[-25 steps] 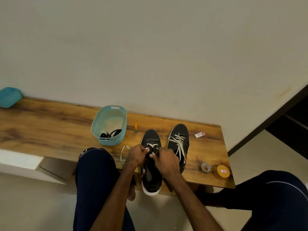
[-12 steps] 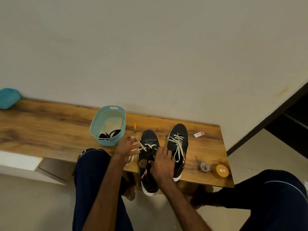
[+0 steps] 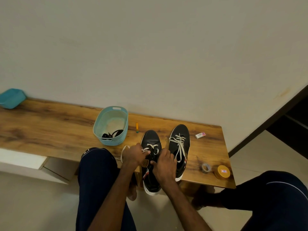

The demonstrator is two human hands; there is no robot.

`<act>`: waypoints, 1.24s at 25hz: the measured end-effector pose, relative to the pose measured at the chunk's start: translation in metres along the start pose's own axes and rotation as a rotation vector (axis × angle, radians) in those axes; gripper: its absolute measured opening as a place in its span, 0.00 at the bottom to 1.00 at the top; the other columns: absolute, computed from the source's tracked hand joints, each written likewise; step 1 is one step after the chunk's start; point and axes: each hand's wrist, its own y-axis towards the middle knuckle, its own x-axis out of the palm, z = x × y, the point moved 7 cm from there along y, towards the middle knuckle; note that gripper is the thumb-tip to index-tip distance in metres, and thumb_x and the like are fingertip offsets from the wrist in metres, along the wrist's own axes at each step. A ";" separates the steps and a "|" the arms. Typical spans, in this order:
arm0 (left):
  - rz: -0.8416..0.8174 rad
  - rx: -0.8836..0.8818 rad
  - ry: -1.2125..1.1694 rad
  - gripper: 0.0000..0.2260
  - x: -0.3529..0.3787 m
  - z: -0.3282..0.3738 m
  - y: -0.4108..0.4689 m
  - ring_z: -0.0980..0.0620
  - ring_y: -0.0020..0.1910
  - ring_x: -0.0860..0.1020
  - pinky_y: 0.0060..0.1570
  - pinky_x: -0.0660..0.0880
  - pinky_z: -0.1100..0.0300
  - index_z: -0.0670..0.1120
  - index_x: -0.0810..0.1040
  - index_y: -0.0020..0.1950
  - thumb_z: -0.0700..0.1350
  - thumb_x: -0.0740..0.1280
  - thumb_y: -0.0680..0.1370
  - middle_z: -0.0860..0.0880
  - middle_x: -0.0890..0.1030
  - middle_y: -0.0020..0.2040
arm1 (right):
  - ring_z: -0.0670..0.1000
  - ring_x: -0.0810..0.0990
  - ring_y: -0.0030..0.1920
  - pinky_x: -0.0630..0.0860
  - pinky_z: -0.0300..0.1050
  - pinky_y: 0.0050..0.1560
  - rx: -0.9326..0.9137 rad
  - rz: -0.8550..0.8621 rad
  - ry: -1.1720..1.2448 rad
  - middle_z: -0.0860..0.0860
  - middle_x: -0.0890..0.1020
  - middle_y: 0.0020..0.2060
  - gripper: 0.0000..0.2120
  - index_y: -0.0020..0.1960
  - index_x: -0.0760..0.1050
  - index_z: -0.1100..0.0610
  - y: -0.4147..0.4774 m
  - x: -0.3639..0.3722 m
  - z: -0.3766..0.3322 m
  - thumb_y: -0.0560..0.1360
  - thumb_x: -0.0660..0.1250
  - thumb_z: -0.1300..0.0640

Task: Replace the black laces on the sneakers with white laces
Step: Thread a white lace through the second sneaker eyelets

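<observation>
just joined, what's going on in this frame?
A seated person is threading a white lace into the left sneaker on a wooden table. The left hand pinches the lace beside the eyelets, and the right hand grips that shoe's upper. This shoe is laced only at the toe end. The right sneaker already has white lacing along its length. Black laces lie in the light blue basket.

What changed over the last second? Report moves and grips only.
The left hand drew the white lace out leftwards, then swung back to the half-laced sneaker, still pinching it. The right hand kept holding that sneaker. The laced sneaker, the basket and the black laces stayed put.
</observation>
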 end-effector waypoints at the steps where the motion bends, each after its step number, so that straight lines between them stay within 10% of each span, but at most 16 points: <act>1: -0.008 0.003 0.038 0.18 0.007 0.002 0.000 0.45 0.56 0.78 0.46 0.68 0.56 0.45 0.76 0.59 0.58 0.64 0.80 0.46 0.81 0.55 | 0.53 0.73 0.60 0.70 0.50 0.62 0.001 -0.009 -0.004 0.51 0.75 0.59 0.25 0.64 0.65 0.54 0.001 0.001 0.000 0.75 0.69 0.42; 7: 0.143 0.009 -0.347 0.10 -0.028 -0.009 -0.001 0.45 0.48 0.79 0.44 0.71 0.55 0.49 0.78 0.44 0.51 0.63 0.81 0.46 0.82 0.47 | 0.54 0.72 0.63 0.69 0.51 0.64 0.011 -0.034 -0.042 0.52 0.74 0.62 0.27 0.66 0.64 0.55 0.004 0.006 0.003 0.75 0.69 0.42; 13: -0.282 -0.118 0.232 0.13 -0.001 -0.032 -0.003 0.47 0.57 0.79 0.56 0.75 0.52 0.45 0.79 0.58 0.50 0.69 0.76 0.46 0.82 0.57 | 0.55 0.73 0.64 0.69 0.53 0.64 0.021 -0.050 -0.098 0.53 0.74 0.64 0.28 0.67 0.64 0.55 0.004 0.008 0.000 0.75 0.69 0.43; 19: 0.081 -0.064 0.316 0.17 -0.011 -0.007 0.012 0.45 0.58 0.78 0.50 0.72 0.53 0.43 0.72 0.64 0.53 0.57 0.84 0.44 0.80 0.60 | 0.53 0.73 0.61 0.70 0.54 0.62 -0.031 -0.036 -0.083 0.51 0.74 0.63 0.25 0.66 0.64 0.54 0.010 0.003 0.006 0.77 0.64 0.40; 28: 0.007 -0.018 0.174 0.12 0.011 0.004 0.028 0.43 0.59 0.75 0.57 0.74 0.49 0.47 0.79 0.59 0.49 0.64 0.79 0.44 0.75 0.60 | 0.48 0.73 0.56 0.67 0.50 0.61 -0.114 -0.036 -0.188 0.47 0.77 0.56 0.23 0.62 0.68 0.48 0.020 -0.022 0.056 0.81 0.46 0.35; 31: 0.033 -0.063 -0.282 0.13 -0.001 0.009 0.027 0.47 0.47 0.77 0.52 0.77 0.48 0.43 0.81 0.47 0.49 0.61 0.80 0.44 0.79 0.48 | 0.49 0.74 0.58 0.66 0.52 0.64 -0.082 -0.066 -0.137 0.48 0.77 0.57 0.20 0.63 0.69 0.49 0.028 -0.026 0.059 0.82 0.49 0.37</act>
